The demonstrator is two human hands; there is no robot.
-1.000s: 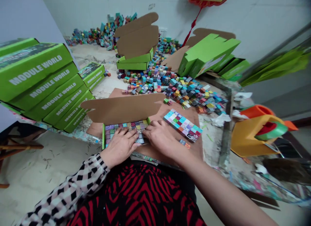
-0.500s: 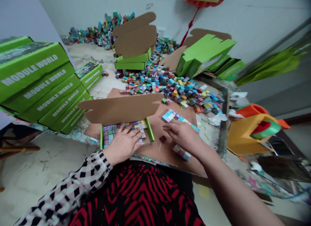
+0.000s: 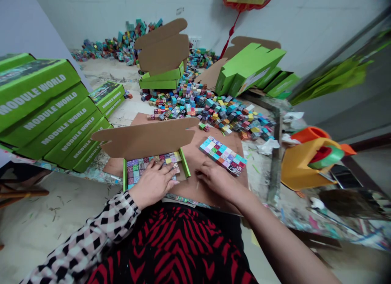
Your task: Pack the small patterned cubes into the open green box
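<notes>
An open green cardboard box [image 3: 186, 164] lies before me, with rows of small patterned cubes [image 3: 136, 166] packed inside. My left hand [image 3: 153, 181] rests flat on those cubes, its fingers stretched out. A bare strip of brown box floor shows at the right end. My right hand [image 3: 218, 181] is on the brown cardboard sheet [image 3: 191, 188] to the right of the box, fingertips curled down together. Whatever they hold is hidden beneath them. Just beyond this hand lies a flat block of cubes [image 3: 222, 154] in neat rows.
Green boxes [image 3: 58, 108] are stacked at the left. A large heap of loose cubes [image 3: 198, 102] spreads behind the cardboard. Further green boxes [image 3: 244, 68] lean at the back right. A yellow holder [image 3: 297, 166] with tape stands right, near crumpled white paper [image 3: 269, 146].
My right hand has come down and towards me from the flat block, covering the spot where a single dark red cube lay. My left hand stays on the cubes. The view has shifted slightly.
</notes>
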